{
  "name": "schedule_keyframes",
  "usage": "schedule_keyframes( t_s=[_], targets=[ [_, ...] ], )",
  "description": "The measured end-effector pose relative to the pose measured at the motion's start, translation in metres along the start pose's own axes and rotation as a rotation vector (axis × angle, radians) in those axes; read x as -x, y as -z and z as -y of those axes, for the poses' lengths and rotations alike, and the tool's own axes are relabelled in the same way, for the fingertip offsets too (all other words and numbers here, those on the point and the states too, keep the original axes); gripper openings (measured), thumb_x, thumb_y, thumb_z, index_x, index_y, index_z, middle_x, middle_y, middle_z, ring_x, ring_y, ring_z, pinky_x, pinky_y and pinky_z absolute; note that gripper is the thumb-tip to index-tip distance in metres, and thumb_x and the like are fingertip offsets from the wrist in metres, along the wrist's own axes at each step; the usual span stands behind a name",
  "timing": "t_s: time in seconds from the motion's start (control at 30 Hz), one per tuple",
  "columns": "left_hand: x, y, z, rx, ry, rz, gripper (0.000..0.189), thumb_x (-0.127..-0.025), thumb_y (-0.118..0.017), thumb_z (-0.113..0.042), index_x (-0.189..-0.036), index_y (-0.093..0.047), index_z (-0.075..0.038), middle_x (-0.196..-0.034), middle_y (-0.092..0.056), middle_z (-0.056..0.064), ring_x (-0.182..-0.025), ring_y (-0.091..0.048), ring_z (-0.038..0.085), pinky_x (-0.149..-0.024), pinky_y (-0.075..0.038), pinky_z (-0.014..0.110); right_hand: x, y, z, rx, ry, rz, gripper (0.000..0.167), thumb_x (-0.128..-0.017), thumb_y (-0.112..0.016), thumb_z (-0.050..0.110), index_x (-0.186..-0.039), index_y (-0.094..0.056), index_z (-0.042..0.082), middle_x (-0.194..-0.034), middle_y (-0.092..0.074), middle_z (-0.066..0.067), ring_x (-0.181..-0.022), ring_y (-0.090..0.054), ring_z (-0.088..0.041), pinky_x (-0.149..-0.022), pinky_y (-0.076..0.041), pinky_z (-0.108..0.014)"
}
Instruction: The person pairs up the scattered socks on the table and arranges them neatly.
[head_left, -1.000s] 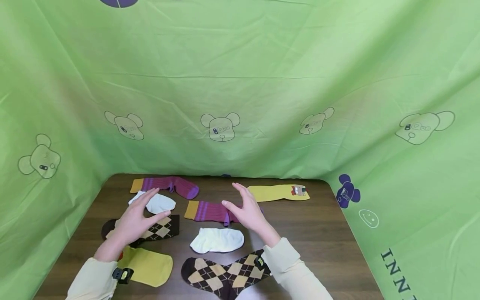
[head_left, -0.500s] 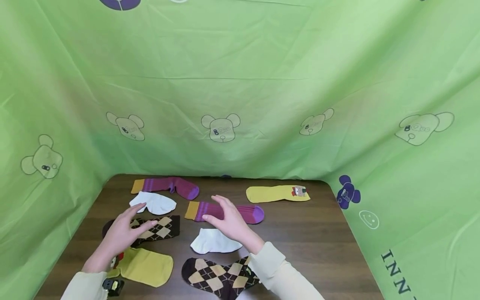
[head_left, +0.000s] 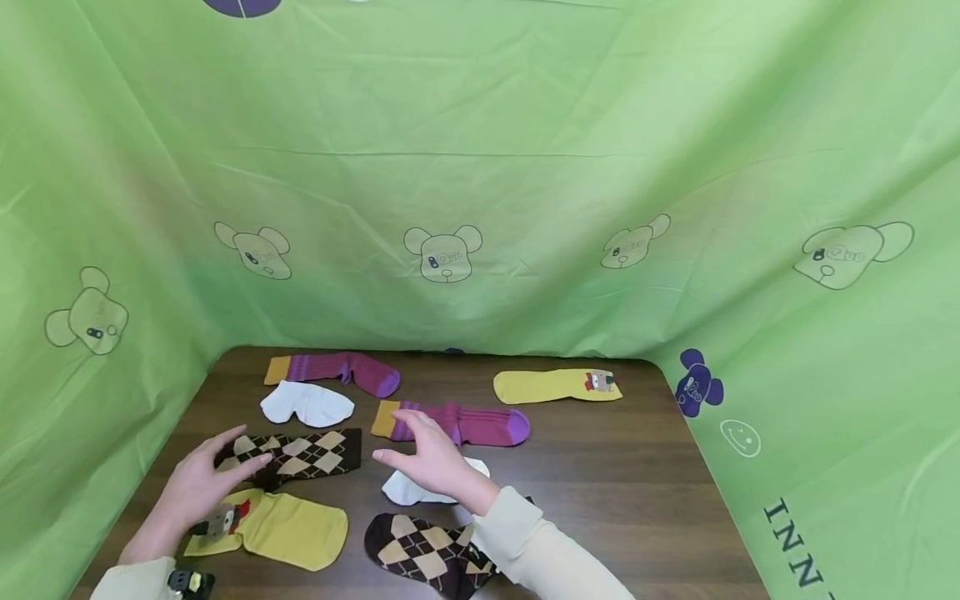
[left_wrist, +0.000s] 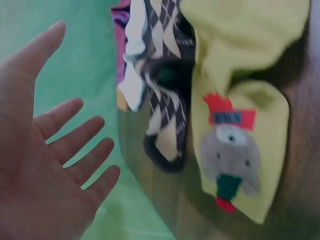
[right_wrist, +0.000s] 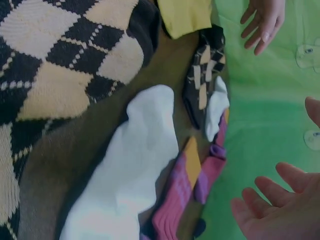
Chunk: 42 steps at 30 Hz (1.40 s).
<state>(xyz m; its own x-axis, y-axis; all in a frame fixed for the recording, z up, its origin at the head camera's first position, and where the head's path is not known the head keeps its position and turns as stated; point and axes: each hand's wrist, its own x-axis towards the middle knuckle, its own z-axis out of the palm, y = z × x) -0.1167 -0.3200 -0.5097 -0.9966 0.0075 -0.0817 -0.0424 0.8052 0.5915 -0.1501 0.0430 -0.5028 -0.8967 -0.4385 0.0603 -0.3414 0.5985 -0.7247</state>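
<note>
My left hand [head_left: 201, 483] hovers with spread fingers over the left side of the table, by a brown argyle sock [head_left: 315, 454] and a yellow sock [head_left: 296, 529] with a bear face. In the left wrist view, its palm and fingers hold nothing. My right hand [head_left: 435, 457], also spread and holding nothing, hangs over a white sock [head_left: 408, 490], partly covering it. Just beyond lies a purple sock [head_left: 487, 425] with a mustard cuff. A second argyle sock [head_left: 416, 550] lies at the front, partly behind my right sleeve.
At the back left lie another purple sock [head_left: 322, 367] and another white sock [head_left: 311, 404]. A second yellow sock [head_left: 540, 386] is at the back right. The brown wooden table [head_left: 622, 500] is enclosed by a green cloth [head_left: 450, 317] with bear prints.
Both hands have moved left and lower toward me, fingers still spread. The purple sock and the back-right yellow sock are less covered by the right hand now. The socks have stayed put.
</note>
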Motion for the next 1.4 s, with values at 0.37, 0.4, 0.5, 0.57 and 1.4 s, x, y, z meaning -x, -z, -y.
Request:
schedule_keyframes(
  t_s=[0.37,0.4,0.5,0.57,1.4],
  targets=[
    [0.009,0.007,0.028,-0.026,0.021,-0.048,0.079,-0.091,-0.073,-0.051,-0.139,-0.052,0.008,-0.127,-0.059,0.035,-0.107,-0.059,0.051,-0.079,-0.050,0.060,-0.001,-0.020,0.008,0.035,0.021,0.037,0.074,-0.094,-0.066,0.053,-0.151,-0.047,0.010,-0.147,-0.051,-0.006,-0.135,-0.047,-0.024,-0.110,-0.039,-0.038],
    [0.010,0.007,0.030,-0.025,0.021,-0.046,0.076,-0.090,-0.074,-0.050,-0.135,-0.056,0.009,-0.122,-0.062,0.034,-0.104,-0.062,0.048,-0.078,-0.051,0.058,0.000,-0.023,0.009,0.050,0.026,0.044,0.074,-0.094,-0.066,0.054,-0.151,-0.047,0.010,-0.148,-0.051,-0.006,-0.135,-0.047,-0.024,-0.111,-0.038,-0.038],
    [0.011,0.007,0.034,-0.020,0.036,-0.008,0.070,-0.088,-0.078,-0.048,-0.126,-0.062,0.009,-0.112,-0.068,0.028,-0.097,-0.066,0.042,-0.076,-0.054,0.052,0.001,-0.032,0.011,0.102,0.050,0.081,0.076,-0.094,-0.066,0.056,-0.151,-0.047,0.010,-0.149,-0.050,-0.006,-0.137,-0.046,-0.022,-0.112,-0.036,-0.037],
    [0.013,0.007,0.037,-0.020,0.057,0.027,0.069,-0.086,-0.080,-0.048,-0.123,-0.063,0.009,-0.109,-0.069,0.024,-0.095,-0.067,0.038,-0.075,-0.055,0.048,0.003,-0.037,0.013,0.136,0.073,0.110,0.077,-0.093,-0.066,0.058,-0.151,-0.047,0.010,-0.149,-0.050,-0.005,-0.137,-0.046,-0.020,-0.111,-0.037,-0.035],
    [0.020,0.001,0.059,-0.095,0.118,0.160,0.065,-0.085,-0.081,-0.037,-0.120,-0.061,0.013,-0.101,-0.065,0.024,-0.093,-0.062,0.044,-0.080,-0.049,0.059,0.000,-0.086,0.023,0.518,0.214,0.044,0.055,-0.082,-0.079,0.055,-0.119,-0.068,0.017,-0.107,-0.060,0.008,-0.098,-0.054,-0.008,-0.082,-0.042,-0.021]
  ],
)
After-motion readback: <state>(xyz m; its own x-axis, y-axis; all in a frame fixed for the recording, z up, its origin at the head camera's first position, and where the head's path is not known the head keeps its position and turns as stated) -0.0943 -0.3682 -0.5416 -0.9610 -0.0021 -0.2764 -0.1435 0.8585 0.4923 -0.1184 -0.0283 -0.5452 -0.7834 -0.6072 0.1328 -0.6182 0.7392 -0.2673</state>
